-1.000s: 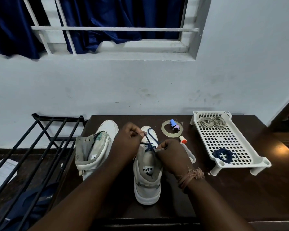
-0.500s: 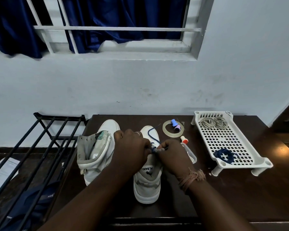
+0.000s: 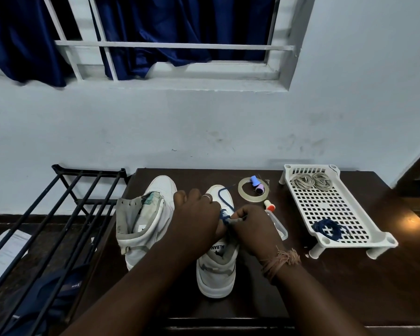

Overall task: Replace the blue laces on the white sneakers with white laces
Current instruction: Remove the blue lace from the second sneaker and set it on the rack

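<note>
Both hands dropped from the toe down to mid-tongue w/ the lace. Table [image 3: 349,299] holds the left sneaker [image 3: 146,221], already laceless; right sneaker [image 3: 217,267] is partly unthreaded. Tray [image 3: 371,235] has white laces [image 3: 310,181] waiting, one blue coil [image 3: 326,228] done. Left hand [image 3: 195,220] & right hand [image 3: 255,230] both pinch the blue lace [image 3: 224,215].

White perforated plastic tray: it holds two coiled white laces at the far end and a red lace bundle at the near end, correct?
Not quite. In the head view the white perforated plastic tray holds two coiled white laces at the far end, but the near bundle is a dark blue lace, not red.
</note>
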